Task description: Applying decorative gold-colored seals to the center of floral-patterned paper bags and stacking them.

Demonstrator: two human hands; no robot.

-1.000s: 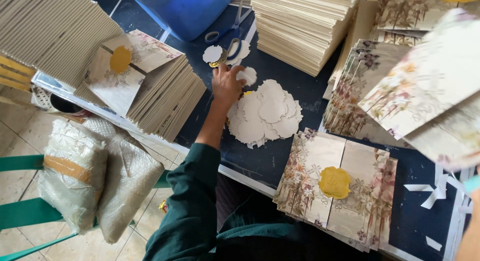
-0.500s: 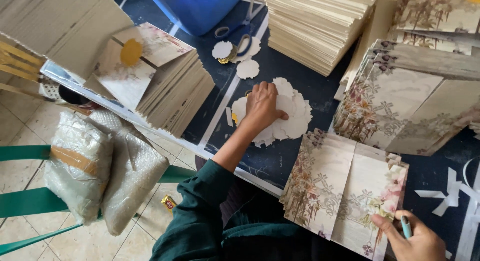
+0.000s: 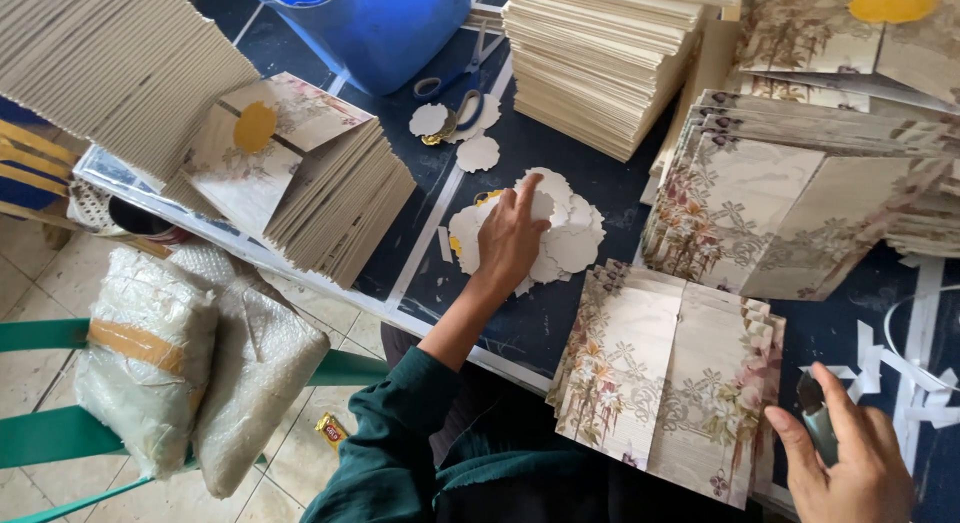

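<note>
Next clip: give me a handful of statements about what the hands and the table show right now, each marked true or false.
1. The left hand rests on a pile of white scalloped paper cutouts. True.
2. The right hand is empty. False: its fingers hold a small dark object, too hidden to identify.
3. Scissors lie on the table beside the blue container. True.
4. The floral folded cards in front of the person lie on the floor. False: they lie on the dark blue table.
5. Plastic-wrapped bundles sit on a green chair. True.
</note>
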